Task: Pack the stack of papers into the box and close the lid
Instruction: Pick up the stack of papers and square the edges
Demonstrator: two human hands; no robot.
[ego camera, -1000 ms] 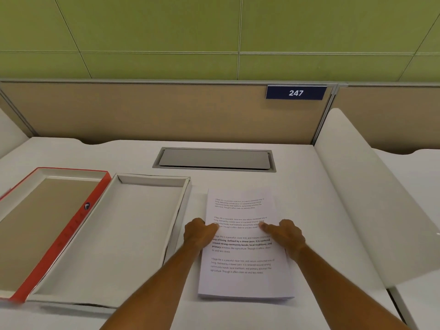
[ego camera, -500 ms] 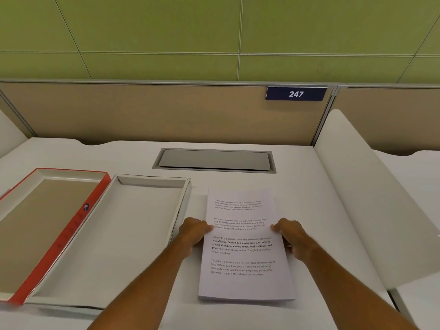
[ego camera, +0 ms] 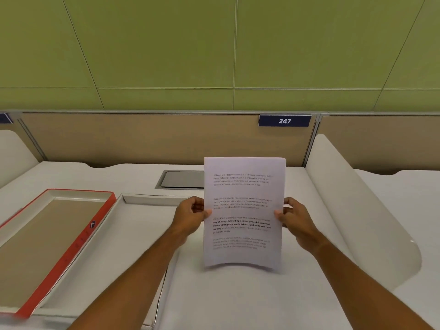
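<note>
A stack of printed white papers (ego camera: 242, 210) is held upright above the desk, its lower edge bowed and off the surface. My left hand (ego camera: 190, 216) grips its left edge and my right hand (ego camera: 294, 217) grips its right edge. To the left lies the open white box (ego camera: 114, 246), shallow and with nothing in it; my left forearm crosses over its right side. Beside the box on the far left lies the red-rimmed lid (ego camera: 71, 253), inside face up.
A grey cable hatch (ego camera: 181, 179) is set into the white desk (ego camera: 238, 301) behind the papers. A curved white divider (ego camera: 362, 210) rises on the right. A tan partition with a "247" sign (ego camera: 284, 121) closes the back.
The papers lay flat on the desk under both hands; my hands slid to the side edges, gripped the stack and lifted it upright. The camera view also tilted upward.
</note>
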